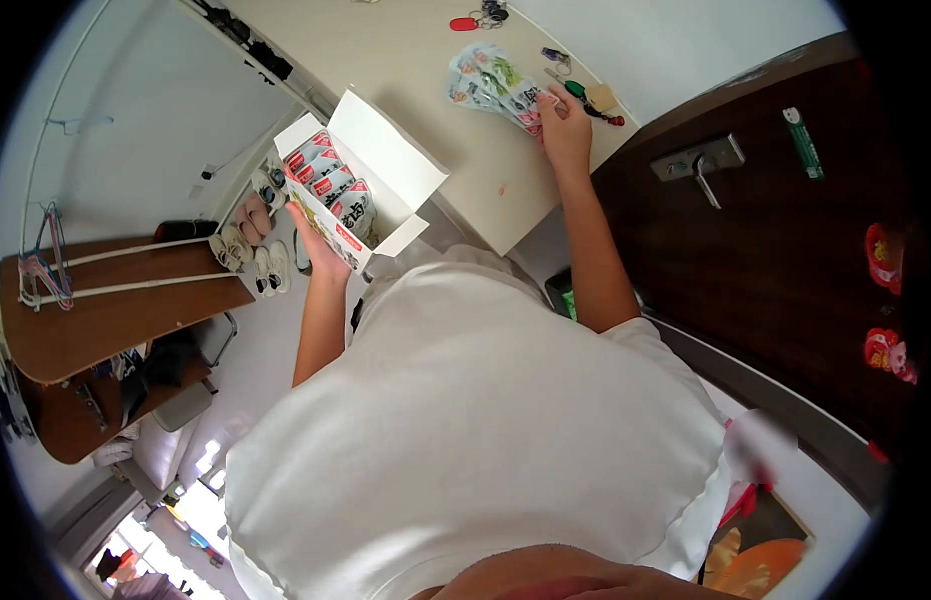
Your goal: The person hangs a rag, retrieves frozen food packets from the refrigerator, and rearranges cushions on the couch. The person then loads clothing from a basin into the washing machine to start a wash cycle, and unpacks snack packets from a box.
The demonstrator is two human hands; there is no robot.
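My left hand (324,252) is wrapped round the lower side of an open white cardboard box (391,165), its flaps standing up. Several small snack packets (353,208) with red and black print sit in a row inside it. My right hand (566,130) pinches the edge of a few more snack packets (496,85), white and green with dark lettering. Those packets are over the cream cabinet top (456,165); whether they rest on it or hang just above, I cannot tell. The fingers under the box are partly hidden.
Keys with a red tag (464,24) and other small items (591,97) lie along the cabinet's wall side. On the right is a dark door (746,220) with a metal handle (704,175). Shoes (271,265) stand on the left, beside a brown wooden rack (116,310).
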